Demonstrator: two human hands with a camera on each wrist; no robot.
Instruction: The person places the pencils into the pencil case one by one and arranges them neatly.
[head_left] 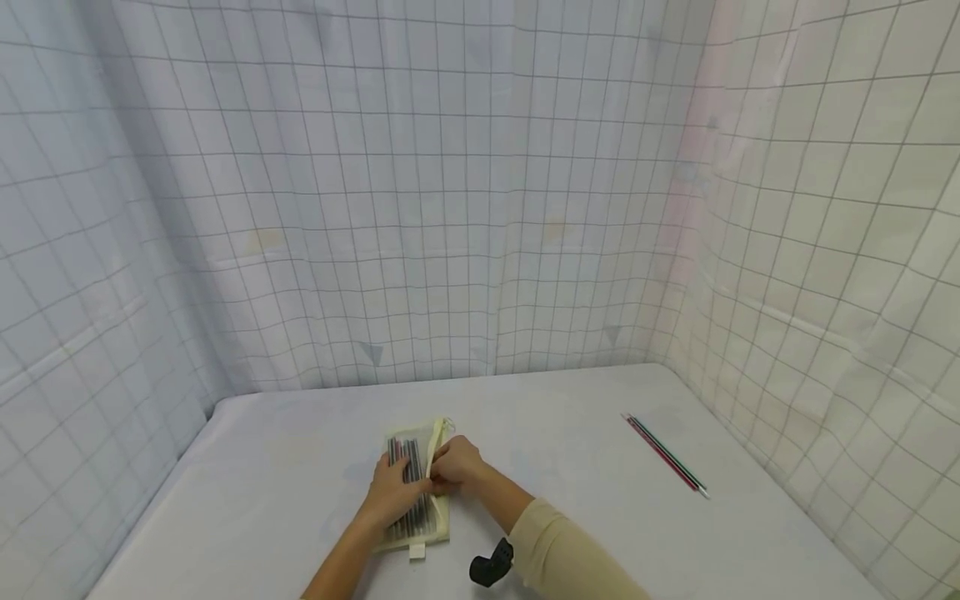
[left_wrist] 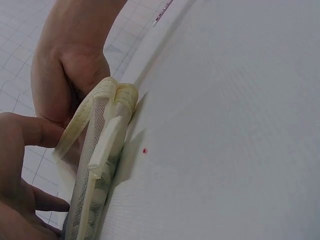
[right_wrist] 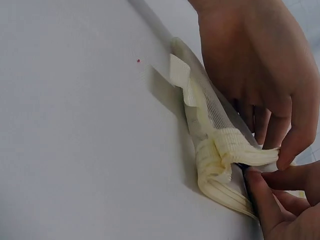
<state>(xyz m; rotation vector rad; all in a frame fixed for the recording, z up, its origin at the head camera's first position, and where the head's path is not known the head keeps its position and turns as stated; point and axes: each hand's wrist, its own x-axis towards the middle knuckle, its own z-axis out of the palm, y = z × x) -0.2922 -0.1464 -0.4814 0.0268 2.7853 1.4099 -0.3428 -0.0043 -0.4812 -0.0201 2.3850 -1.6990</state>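
Observation:
A cream mesh pencil pouch (head_left: 441,529) with a zipped edge lies on the table, with several dark pencils (head_left: 412,467) and a reddish one showing through the mesh. My left hand (head_left: 393,490) lies across it, its thumb and a finger pinching the cream zip band (right_wrist: 257,156) and lifting it from the opening. At the pouch's right edge, my right hand (head_left: 459,463) has curled fingers gripping the side of the opening. A dark strip shows beside the right thumb (right_wrist: 262,200) in the right wrist view; its kind is unclear. The right fingertips are partly hidden by the band.
Red and dark green pencils (head_left: 666,455) lie together on the right of the white table (head_left: 570,467). A black device (head_left: 492,565) sits beside my right sleeve (head_left: 566,550). Gridded white curtains (head_left: 450,208) enclose the back and sides.

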